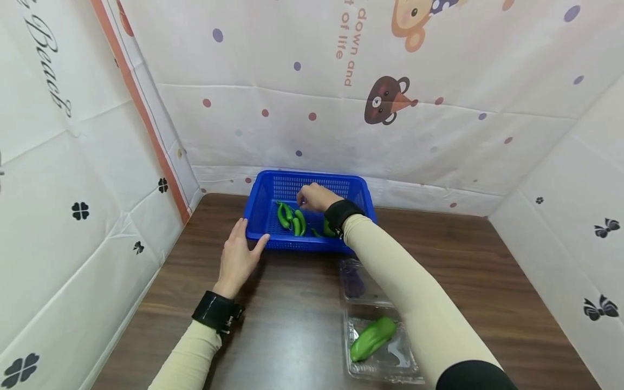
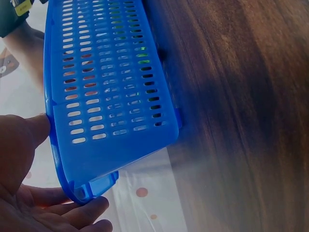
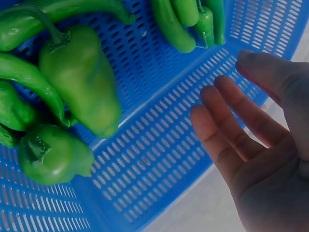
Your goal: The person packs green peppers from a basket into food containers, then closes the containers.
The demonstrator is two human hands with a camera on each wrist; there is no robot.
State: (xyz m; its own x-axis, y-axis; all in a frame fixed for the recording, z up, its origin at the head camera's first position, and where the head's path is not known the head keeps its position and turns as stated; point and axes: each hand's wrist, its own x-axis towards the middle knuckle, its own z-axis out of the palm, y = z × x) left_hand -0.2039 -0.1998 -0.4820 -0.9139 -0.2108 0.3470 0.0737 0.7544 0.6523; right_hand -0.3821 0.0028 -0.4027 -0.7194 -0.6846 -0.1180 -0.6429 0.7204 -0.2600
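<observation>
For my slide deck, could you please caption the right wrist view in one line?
Open right hand hovers inside the blue basket beside green peppers.

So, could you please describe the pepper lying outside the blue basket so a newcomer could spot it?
On the brown table, a clear plastic tray sits nearer the person than the blue basket. In it lies one green pepper, alone, unlike those in the basket.

— What can't you make out?
— The right forearm point(image 1: 390, 271) covers part of the clear clamshell tray point(image 1: 385, 368), and a dark thing in its far half is too blurred to name.
— And the blue basket point(image 1: 312, 187)?
— The right hand point(image 1: 317, 197) hides some peppers point(image 1: 292, 219). In the right wrist view, the edges cut off several peppers point(image 3: 77, 92); in the left wrist view, the basket point(image 2: 106, 87) runs off the top.
</observation>
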